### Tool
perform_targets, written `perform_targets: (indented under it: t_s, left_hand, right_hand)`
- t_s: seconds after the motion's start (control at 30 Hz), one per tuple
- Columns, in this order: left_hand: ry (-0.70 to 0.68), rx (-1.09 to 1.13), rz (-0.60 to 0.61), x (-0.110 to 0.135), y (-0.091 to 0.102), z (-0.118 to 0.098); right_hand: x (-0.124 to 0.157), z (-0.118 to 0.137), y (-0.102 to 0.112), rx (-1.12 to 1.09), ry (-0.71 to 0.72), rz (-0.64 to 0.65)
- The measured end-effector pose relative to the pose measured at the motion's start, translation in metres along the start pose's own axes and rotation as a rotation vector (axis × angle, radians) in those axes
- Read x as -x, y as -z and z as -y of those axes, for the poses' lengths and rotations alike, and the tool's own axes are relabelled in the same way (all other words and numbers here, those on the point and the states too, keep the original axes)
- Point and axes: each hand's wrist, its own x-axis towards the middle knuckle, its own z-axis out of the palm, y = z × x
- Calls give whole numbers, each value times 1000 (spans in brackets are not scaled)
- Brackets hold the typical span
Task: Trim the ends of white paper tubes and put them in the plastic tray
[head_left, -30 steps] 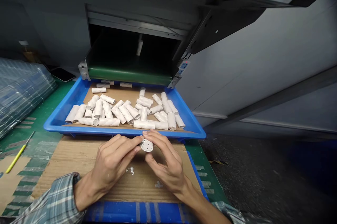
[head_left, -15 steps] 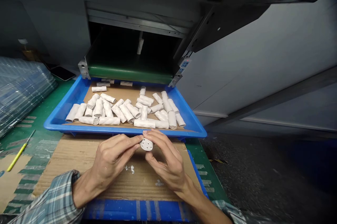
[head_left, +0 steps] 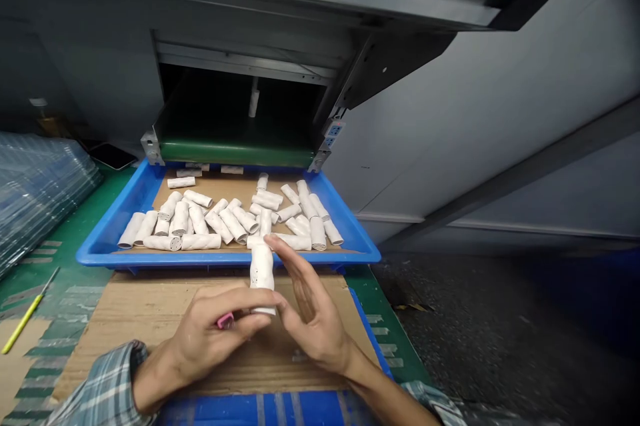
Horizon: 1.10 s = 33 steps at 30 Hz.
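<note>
A white tube (head_left: 262, 269) with a textured side and small dark specks stands roughly upright between my two hands. My right hand (head_left: 315, 323) grips it lengthwise, index fingertip at the upper end and thumb by the lower end. My left hand (head_left: 215, 326) is closed, its index finger lying across the tube's lower part. A small pink object (head_left: 225, 321) pokes out between the left thumb and fingers; most of it is hidden, so its kind does not show. Just beyond, many similar white tubes (head_left: 200, 241) lie in a blue tray (head_left: 150, 259).
A green conveyor belt (head_left: 235, 153) ends over the tray's back edge, with another tube (head_left: 254, 103) on it. Cardboard (head_left: 150, 306) covers the work surface. Left lie a yellow-handled tool (head_left: 24, 325), a phone (head_left: 113, 156) and clear plastic packaging (head_left: 45, 186). A power strip (head_left: 333, 133) hangs right.
The tube has turned from showing its holed end to showing its side. My left hand has moved down, and a pink object now shows in it. The camera view has shifted slightly.
</note>
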Motion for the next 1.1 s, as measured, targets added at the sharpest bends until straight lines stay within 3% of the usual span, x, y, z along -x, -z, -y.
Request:
perform_targets:
  t_s: [0.13, 0.2, 0.33, 0.37, 0.5, 0.6, 0.8, 1.1]
  left_hand:
    - [-216, -105, 76, 2, -3, 4]
    - [-200, -133, 46, 2, -3, 3]
    - [79, -154, -257, 1, 2, 5]
    - [130, -158, -287, 1, 3, 6]
    - [180, -223, -182, 2, 6, 10]
    - [153, -299, -122, 2, 6, 11]
    - [-86, -558, -111, -2, 4, 10]
    - [-53, -812, -115, -2, 1, 9]
  right_hand:
    - [-8, 7, -3, -490, -365, 35]
    - [-8, 7, -5, -548, -403, 22]
    - [-4, 2, -5, -345, -227, -18]
    - [-2, 1, -5, -260, -194, -17]
    - [0, 1, -1, 65, -43, -28]
    - [-3, 3, 2, 188, 48, -45]
    - [-5, 5, 4, 305, 89, -23]
    - [-4, 6, 1, 376, 152, 28]
